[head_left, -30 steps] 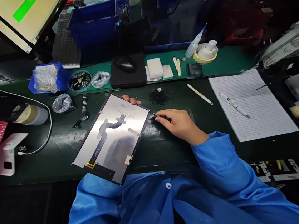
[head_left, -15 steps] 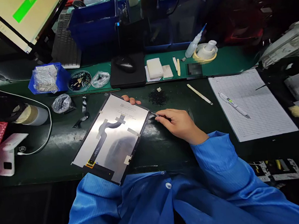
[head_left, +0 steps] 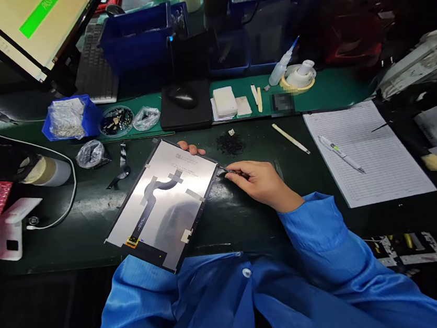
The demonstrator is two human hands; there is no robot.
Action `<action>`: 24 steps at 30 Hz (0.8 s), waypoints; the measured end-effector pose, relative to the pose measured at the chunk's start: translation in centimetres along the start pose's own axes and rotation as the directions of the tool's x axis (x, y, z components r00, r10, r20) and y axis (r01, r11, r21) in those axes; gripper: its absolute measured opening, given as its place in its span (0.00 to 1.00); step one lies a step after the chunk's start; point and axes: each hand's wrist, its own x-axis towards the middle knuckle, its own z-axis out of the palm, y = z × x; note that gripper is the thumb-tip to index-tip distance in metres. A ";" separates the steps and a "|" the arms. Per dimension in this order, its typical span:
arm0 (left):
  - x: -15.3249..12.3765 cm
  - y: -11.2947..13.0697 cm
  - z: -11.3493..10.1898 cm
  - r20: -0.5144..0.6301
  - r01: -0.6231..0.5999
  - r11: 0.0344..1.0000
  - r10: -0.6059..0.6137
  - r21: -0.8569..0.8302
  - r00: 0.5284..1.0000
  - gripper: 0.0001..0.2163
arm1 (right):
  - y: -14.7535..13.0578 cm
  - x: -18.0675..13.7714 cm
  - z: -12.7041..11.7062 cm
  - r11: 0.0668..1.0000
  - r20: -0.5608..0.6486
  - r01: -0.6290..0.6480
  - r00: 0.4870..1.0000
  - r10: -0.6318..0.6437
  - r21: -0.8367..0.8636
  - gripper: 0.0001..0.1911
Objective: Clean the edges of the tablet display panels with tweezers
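A display panel (head_left: 164, 207), its silvery back up, is tilted above the dark bench. A curved black flex cable (head_left: 148, 201) and several tape pieces lie on it. My left hand (head_left: 192, 148) grips the panel from beneath; only fingertips show past the far edge, the rest is hidden. My right hand (head_left: 262, 182) pinches a thin dark tool like tweezers (head_left: 235, 171), whose tip meets the panel's right corner. Beyond that corner, black scraps (head_left: 231, 144) lie in a small heap with a pale bit on top.
A white stick (head_left: 290, 139) and a lined sheet (head_left: 367, 157) with a pen (head_left: 341, 154) lie to the right. Behind are a mouse (head_left: 182, 95), white pads (head_left: 225, 101) and a tape roll (head_left: 299, 77). Leftward are a black strip (head_left: 123, 161), a bag (head_left: 91, 153) and a white cable (head_left: 72, 194).
Both hands and the panel stay nearly in place. The tool's tip still rests at the panel's corner, with only a very slight shift of my right hand.
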 end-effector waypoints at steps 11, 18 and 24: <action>-0.3 1.4 1.9 -0.062 0.147 0.988 -0.150 -0.045 0.987 0.29 | 0.0 0.1 -0.6 0.996 0.115 0.072 0.991 -0.066 -0.045 0.16; -0.4 1.9 2.6 -0.098 0.146 0.988 -0.140 0.058 0.985 0.29 | -0.1 -0.1 -0.7 0.999 0.148 0.046 0.988 -0.048 0.015 0.15; -0.4 1.6 3.3 -0.067 -0.006 0.991 0.015 0.133 0.998 0.29 | -0.2 -0.2 -0.4 0.981 -0.003 0.192 0.981 -0.193 -0.035 0.13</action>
